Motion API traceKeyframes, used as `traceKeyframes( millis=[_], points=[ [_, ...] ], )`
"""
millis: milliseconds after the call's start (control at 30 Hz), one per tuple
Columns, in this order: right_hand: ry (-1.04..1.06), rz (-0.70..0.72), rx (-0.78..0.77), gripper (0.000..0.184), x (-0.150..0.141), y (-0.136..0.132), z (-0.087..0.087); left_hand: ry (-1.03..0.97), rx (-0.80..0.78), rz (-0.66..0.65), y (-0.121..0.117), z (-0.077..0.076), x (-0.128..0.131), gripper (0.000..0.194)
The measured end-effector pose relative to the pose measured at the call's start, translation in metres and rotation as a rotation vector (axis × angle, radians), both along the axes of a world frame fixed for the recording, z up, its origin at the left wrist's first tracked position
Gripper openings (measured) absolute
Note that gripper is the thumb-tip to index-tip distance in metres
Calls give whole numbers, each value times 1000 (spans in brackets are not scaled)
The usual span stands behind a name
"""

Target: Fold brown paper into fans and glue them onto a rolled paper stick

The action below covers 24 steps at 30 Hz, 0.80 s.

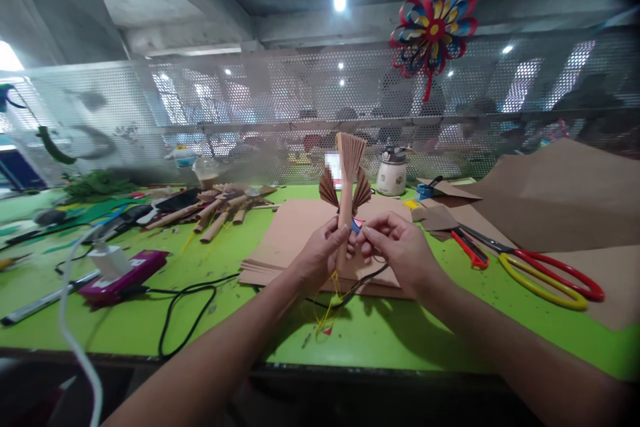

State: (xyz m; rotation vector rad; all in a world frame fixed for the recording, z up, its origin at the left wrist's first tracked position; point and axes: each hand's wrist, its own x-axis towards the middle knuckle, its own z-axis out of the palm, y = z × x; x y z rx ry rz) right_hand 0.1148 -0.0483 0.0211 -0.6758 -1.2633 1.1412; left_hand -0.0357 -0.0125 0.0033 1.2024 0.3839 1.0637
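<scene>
My left hand (326, 243) is closed round the lower part of a brown paper bird-like figure (346, 190). The figure stands upright, with a rolled body, a pleated fan on top and darker pleated fans on both sides. Close to its right side, the fingers of my right hand (393, 240) are pinched at a small blue and red piece (357, 225). Whether that piece is stuck to the figure I cannot tell. Yellow strings (330, 310) hang below the figure. Under my hands lies a stack of brown paper sheets (280, 240).
On the right lie red-and-yellow-handled scissors (550, 273), a red utility knife (470, 248) and large brown paper (565, 193). More rolled paper pieces (215, 213) lie left. A purple power strip (123, 277) with a black cable (173, 313) sits front left. A white kettle-like jug (391, 170) stands behind.
</scene>
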Motion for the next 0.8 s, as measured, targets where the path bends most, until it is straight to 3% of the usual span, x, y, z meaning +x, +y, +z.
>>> traceKeyframes(
  millis=[200,367,633,800],
  points=[
    [27,-30,-18,19,8,5,3,-18,-71,24,1,4,-2,46],
    [7,-78,44,23,9,8,3,-44,-114,55,1,11,-7,47],
    [-32,-189,121,44,18,19,5,-23,-139,107,3,17,-12,51],
    [-84,-331,148,29,29,31,1,-29,-127,125,4,16,-12,47]
  ],
)
